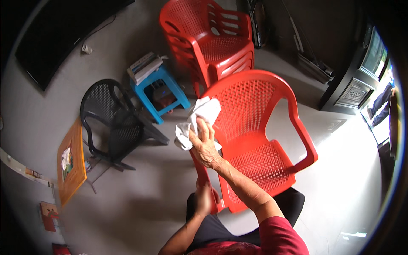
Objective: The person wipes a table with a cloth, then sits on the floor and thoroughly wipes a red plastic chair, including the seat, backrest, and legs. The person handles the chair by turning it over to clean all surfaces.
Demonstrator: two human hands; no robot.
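A red plastic armchair (250, 110) with a perforated back and seat stands before my legs. My right hand (205, 148) reaches across to its left side and grips a crumpled white cloth (206, 111). The cloth lies against the upper left edge of the backrest, where the armrest joins, and part of it hangs over the outer side. Low at the front of the chair's left armrest is my left hand (205, 200), smeared by motion. It appears to touch the armrest, but its fingers do not show clearly.
Behind the chair rises a stack of red armchairs (221, 46). To its left, a blue stool (163, 91) carries books (145, 67). A black chair (112, 114) and an orange-framed board (72, 165) stand farther left. A dark carved door (355, 91) is at the right.
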